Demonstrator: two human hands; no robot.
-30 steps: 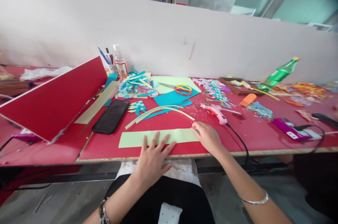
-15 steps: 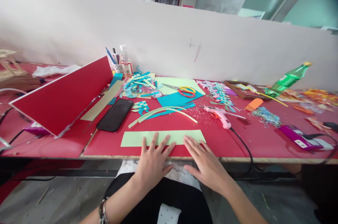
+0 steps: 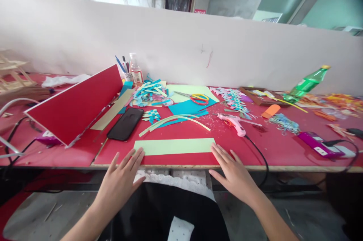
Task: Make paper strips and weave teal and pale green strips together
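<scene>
A long light-green paper strip (image 3: 174,146) lies flat near the front edge of the red table (image 3: 255,150). My left hand (image 3: 120,180) is open with fingers spread, its fingertips at the strip's left end. Off the strip's right end, my right hand (image 3: 234,173) is open too, fingers stretched toward the corner. Neither hand holds anything. Behind the strip lie thin curved green and blue paper strips (image 3: 172,121) and a small woven blue-green square (image 3: 151,115).
A black phone (image 3: 125,123) and a tilted red board (image 3: 76,103) are at left. Scissors (image 3: 195,98) rest on green and blue sheets. A pink glue gun (image 3: 234,123) with cord lies right of centre. A green bottle (image 3: 307,81), purple device (image 3: 313,142) and paper scraps lie farther right.
Both hands have slid off the green strip and apart: the left to its left end, the right back to its right end. The view shifted slightly.
</scene>
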